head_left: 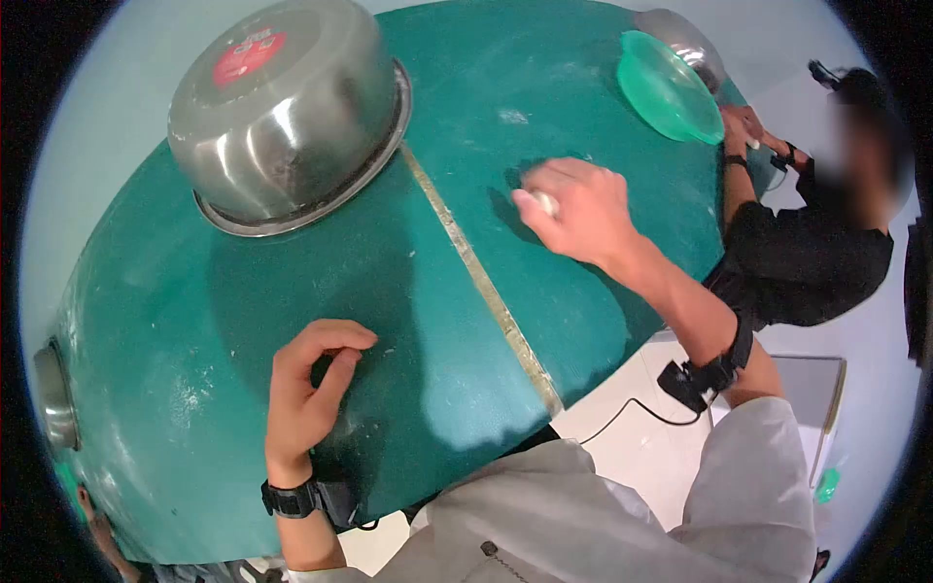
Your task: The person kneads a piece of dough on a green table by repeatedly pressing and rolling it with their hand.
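Note:
My right hand [579,209] is closed around a small whitish lump [546,203], which looks like dough. Only part of the lump shows between the thumb and curled fingers, and the fingers are slightly blurred. This hand is over the green tabletop [466,369], right of the pale strip. My left hand [316,384] is loosely curled over the table left of the strip. Its thumb tip lies close to the index fingertip, and nothing shows between them. A large upturned steel basin [292,126] rests beyond my left hand.
A pale, worn strip [476,272] crosses the table. At the far right stand a green plastic bowl [666,87] and a steel bowl [685,44], near another person [807,243]. Another steel bowl [55,394] and another person's arm [107,534] appear at the left edge.

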Demonstrator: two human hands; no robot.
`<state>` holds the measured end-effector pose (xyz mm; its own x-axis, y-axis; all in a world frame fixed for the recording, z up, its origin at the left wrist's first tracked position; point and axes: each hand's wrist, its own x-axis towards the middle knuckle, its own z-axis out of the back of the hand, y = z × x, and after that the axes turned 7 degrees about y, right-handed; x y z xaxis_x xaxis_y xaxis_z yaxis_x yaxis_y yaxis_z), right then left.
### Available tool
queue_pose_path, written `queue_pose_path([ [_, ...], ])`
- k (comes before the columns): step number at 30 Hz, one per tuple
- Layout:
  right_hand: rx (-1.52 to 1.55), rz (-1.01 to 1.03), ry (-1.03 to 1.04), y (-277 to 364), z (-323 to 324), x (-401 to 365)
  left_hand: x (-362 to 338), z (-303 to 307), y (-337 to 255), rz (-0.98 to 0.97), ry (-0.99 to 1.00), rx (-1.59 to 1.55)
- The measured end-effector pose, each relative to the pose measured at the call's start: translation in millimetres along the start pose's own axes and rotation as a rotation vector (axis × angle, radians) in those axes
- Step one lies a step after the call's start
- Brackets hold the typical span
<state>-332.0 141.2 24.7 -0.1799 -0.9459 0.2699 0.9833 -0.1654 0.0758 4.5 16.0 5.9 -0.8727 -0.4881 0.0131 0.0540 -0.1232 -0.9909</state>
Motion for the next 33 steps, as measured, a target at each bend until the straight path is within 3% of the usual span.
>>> queue_pose_path([
  [1,0.015,0.008,0.017,-0.3,-4.8,-0.5,0.4,0.1,-1.2,-0.026,0.009,0.053],
  [4,0.035,0.133,-0.231,-10.2,-18.2,13.1,6.7,1.4,-3.5,-0.047,0.004,0.080],
  [7,-0.007,0.185,-0.183,-27.8,-31.4,43.7,8.4,0.9,1.9,-0.028,-0.007,0.029],
  [13,-0.097,0.024,-0.140,-18.7,-41.4,66.8,5.1,7.4,13.9,-0.061,0.009,0.048],
  [17,0.043,-0.069,-0.062,-21.1,-31.9,43.2,-0.7,2.0,0.5,-0.031,-0.010,-0.022],
  [19,0.180,0.086,-0.377,-22.1,-31.5,43.7,-2.9,1.9,2.5,-0.055,-0.032,-0.025],
  [20,0.174,0.099,-0.379,-30.2,-25.3,39.7,-2.8,2.5,3.7,-0.045,-0.035,-0.035],
  [22,0.569,-0.248,0.308,-32.9,12.8,30.6,-3.0,3.2,4.4,-0.042,-0.044,-0.050],
  [26,0.511,-0.306,0.369,-39.8,18.2,24.4,-1.6,3.3,6.0,-0.038,-0.006,-0.066],
  [29,0.026,0.239,0.021,-24.3,5.7,9.4,-0.7,0.5,4.0,-0.035,0.005,-0.043],
  [30,0.048,0.365,-0.216,-13.9,0.8,11.3,-1.0,-0.8,2.2,-0.031,-0.001,-0.014],
  [33,0.060,0.241,-0.247,-8.7,-15.9,-4.9,1.9,-2.3,-1.3,-0.028,-0.025,0.033],
])
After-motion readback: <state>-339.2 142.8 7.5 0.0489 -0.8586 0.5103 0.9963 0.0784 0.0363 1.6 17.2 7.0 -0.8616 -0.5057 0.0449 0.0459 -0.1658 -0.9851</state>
